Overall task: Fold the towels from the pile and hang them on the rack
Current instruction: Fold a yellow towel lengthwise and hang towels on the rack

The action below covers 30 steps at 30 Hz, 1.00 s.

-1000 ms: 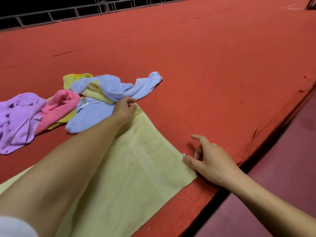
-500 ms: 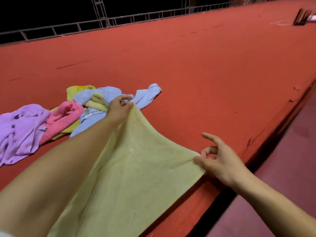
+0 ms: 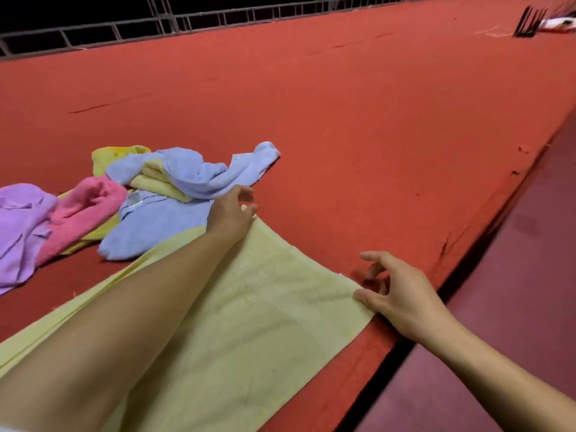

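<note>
We see a pale yellow terry towel [image 3: 249,322] lying flat on the red felt-covered desk [image 3: 358,120]. Our left hand [image 3: 229,216] pinches its far corner with curled fingers, and our right hand [image 3: 402,294] holds the near right corner between thumb and fingers, the index finger raised. Just beside it lies the pile of crumpled blue, pink, purple and yellow towels [image 3: 162,198].

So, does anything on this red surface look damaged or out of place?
Yes. The red felt-covered surface has a dark tear near its right edge and a long slit further back. The crumpled towel pile is just unfolded work; the flat pale yellow towel looks fine.
</note>
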Available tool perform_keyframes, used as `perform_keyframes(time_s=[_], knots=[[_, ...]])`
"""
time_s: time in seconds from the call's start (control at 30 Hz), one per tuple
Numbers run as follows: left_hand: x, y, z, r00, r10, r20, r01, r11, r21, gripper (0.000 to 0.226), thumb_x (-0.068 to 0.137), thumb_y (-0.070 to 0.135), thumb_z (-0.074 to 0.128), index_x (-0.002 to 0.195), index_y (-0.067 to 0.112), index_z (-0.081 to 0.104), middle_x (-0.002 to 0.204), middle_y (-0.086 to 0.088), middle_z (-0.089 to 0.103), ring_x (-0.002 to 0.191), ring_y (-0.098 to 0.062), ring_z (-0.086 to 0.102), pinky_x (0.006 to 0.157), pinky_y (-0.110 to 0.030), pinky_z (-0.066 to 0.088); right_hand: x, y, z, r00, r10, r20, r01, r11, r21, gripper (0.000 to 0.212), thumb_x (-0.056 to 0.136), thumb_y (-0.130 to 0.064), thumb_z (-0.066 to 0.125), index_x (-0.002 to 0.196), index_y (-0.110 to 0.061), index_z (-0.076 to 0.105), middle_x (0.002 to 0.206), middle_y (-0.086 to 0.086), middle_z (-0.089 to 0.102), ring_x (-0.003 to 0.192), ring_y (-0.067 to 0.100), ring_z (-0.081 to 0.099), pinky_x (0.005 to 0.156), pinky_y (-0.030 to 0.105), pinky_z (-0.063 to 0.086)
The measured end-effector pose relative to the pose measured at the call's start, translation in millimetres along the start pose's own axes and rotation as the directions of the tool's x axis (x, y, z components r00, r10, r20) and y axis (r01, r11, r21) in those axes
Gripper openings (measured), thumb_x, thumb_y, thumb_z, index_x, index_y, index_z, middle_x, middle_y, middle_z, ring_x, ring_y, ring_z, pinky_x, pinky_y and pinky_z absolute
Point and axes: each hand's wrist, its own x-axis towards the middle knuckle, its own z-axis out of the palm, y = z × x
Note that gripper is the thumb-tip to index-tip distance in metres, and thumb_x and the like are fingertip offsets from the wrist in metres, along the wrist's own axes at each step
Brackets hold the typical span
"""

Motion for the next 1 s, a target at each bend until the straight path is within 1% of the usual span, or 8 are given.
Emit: perform_keyframes(time_s=[0.1,0.2,0.37,0.5,0.67,0.83,0.93,1.0], knots=[[-27,17,-10,0.996,0.079,0.029,-0.08,0.997,0.016,0.023,0.087,0.026,0.07,0.107,0.032,0.063,0.099,0.02,0.068,0.08,-0.007,0.058,0.079,-0.028,0.048,-2,-5,-1,0.999,-0.043,-0.004,0.043,0.999,-0.029,0.05,0.081,-0.031,0.077,0.126,-0.035,0.056,0.097,-0.021,0.056,0.072,-0.003,0.054,0.065,0.012,0.036],[-65,37,-30,0.994,0.049,0.096,-0.046,0.998,-0.043,0.022,0.087,0.026,0.071,0.104,0.036,0.062,0.093,0.023,0.067,0.069,-0.006,0.056,0.068,-0.017,0.043,-10,-20,0,0.995,-0.1,0.0,0.1,0.995,-0.005,0.042,0.085,-0.03,0.072,0.123,-0.038,0.057,0.098,-0.021,0.057,0.074,-0.007,0.053,0.067,0.015,0.037],[-150,38,-77,0.981,-0.036,0.19,0.048,0.997,-0.06,0.023,0.085,0.026,0.072,0.101,0.04,0.062,0.091,0.024,0.068,0.068,-0.007,0.058,0.068,-0.014,0.045,-35,-61,24,0.976,-0.193,0.098,0.191,0.981,0.023,0.032,0.087,-0.028,0.07,0.111,-0.044,0.057,0.096,-0.02,0.057,0.061,0.003,0.058,0.068,0.022,0.044],[-224,16,-116,0.976,-0.129,0.174,0.138,0.99,-0.038,0.023,0.086,0.025,0.071,0.102,0.039,0.062,0.092,0.023,0.067,0.068,0.0,0.059,0.072,-0.018,0.047,-60,-105,62,0.93,-0.308,0.199,0.297,0.951,0.081,0.029,0.086,-0.027,0.069,0.109,-0.042,0.059,0.094,-0.018,0.059,0.065,0.004,0.058,0.068,0.024,0.046],[-299,-30,-181,0.962,-0.268,0.049,0.268,0.963,0.006,0.02,0.088,0.026,0.068,0.103,0.037,0.063,0.092,0.023,0.068,0.073,-0.001,0.059,0.071,-0.016,0.046,-88,-166,113,0.822,-0.475,0.314,0.468,0.878,0.101,0.028,0.086,-0.03,0.065,0.111,-0.04,0.061,0.095,-0.02,0.06,0.07,-0.005,0.05,0.071,0.02,0.037],[-337,-95,-264,0.889,-0.39,-0.239,0.416,0.907,0.07,0.013,0.09,0.026,0.066,0.099,0.036,0.064,0.086,0.022,0.066,0.07,-0.003,0.06,0.075,-0.023,0.047,-98,-230,160,0.713,-0.588,0.381,0.585,0.799,0.14,0.026,0.089,-0.032,0.063,0.114,-0.038,0.061,0.092,-0.021,0.06,0.07,-0.005,0.051,0.074,0.024,0.042],[-338,-139,-305,0.852,-0.398,-0.34,0.464,0.875,0.137,0.015,0.089,0.024,0.066,0.098,0.036,0.063,0.085,0.019,0.066,0.073,-0.006,0.062,0.077,-0.028,0.049,-81,-259,184,0.708,-0.606,0.361,0.598,0.788,0.149,0.024,0.089,-0.031,0.062,0.112,-0.038,0.062,0.09,-0.02,0.062,0.069,0.0,0.057,0.076,0.028,0.049],[-331,-166,-323,0.86,-0.396,-0.322,0.473,0.856,0.208,0.02,0.086,0.027,0.07,0.102,0.037,0.063,0.089,0.021,0.065,0.083,-0.01,0.06,0.082,-0.031,0.048,-61,-273,195,0.731,-0.594,0.335,0.584,0.799,0.143,0.021,0.091,-0.03,0.063,0.112,-0.035,0.062,0.088,-0.019,0.063,0.069,0.002,0.058,0.077,0.031,0.051]])
